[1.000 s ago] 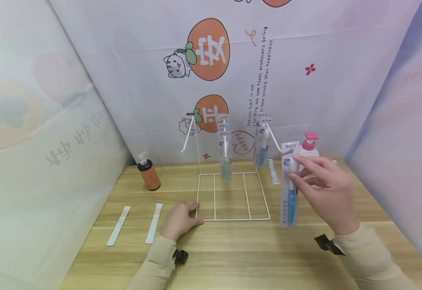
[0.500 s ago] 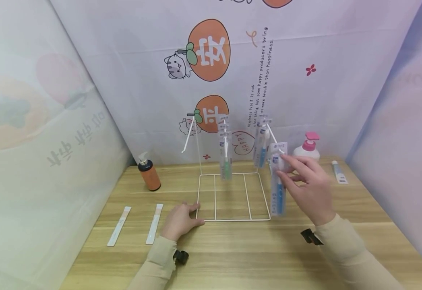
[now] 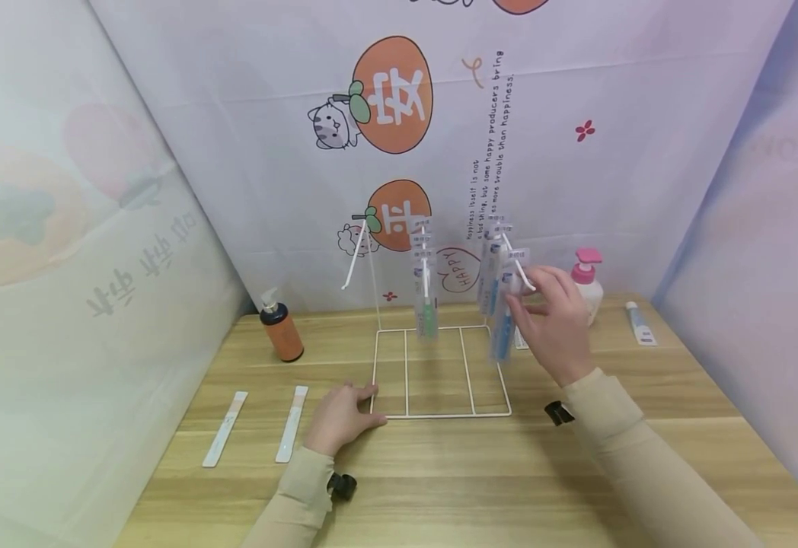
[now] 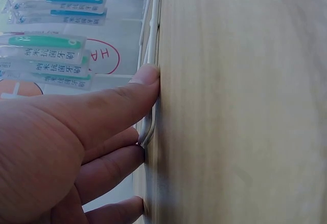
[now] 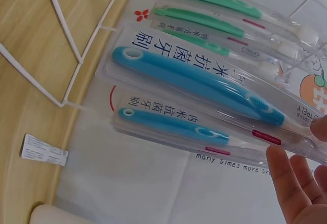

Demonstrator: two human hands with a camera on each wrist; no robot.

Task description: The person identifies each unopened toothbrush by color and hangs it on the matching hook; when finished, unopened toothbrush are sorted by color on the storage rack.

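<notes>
My left hand (image 3: 340, 417) holds the front left corner of a white wire rack (image 3: 440, 416); in the left wrist view the thumb (image 4: 145, 75) presses on the wire. My right hand (image 3: 555, 323) pinches a packaged blue toothbrush (image 5: 194, 83) near its upper end. That pack's top is on the rack's right hook (image 3: 522, 272). Behind it on this hook hang other packs, one a blue toothbrush (image 5: 173, 125). Several packaged green toothbrushes (image 3: 429, 316) hang from the middle hook. The left hook (image 3: 354, 259) carries nothing.
An orange-and-black pump bottle (image 3: 282, 332) stands at the back left. Two slim white packets (image 3: 225, 428) lie left of my left hand. Behind my right hand are a pink-topped pump bottle (image 3: 589, 293) and a small printed packet (image 5: 44, 150). A tube (image 3: 640, 323) lies farther right.
My right hand has moved left and back with the packaged toothbrush, sliding it from the right hook's tip farther along the hook. My left hand has stayed on the rack's corner.
</notes>
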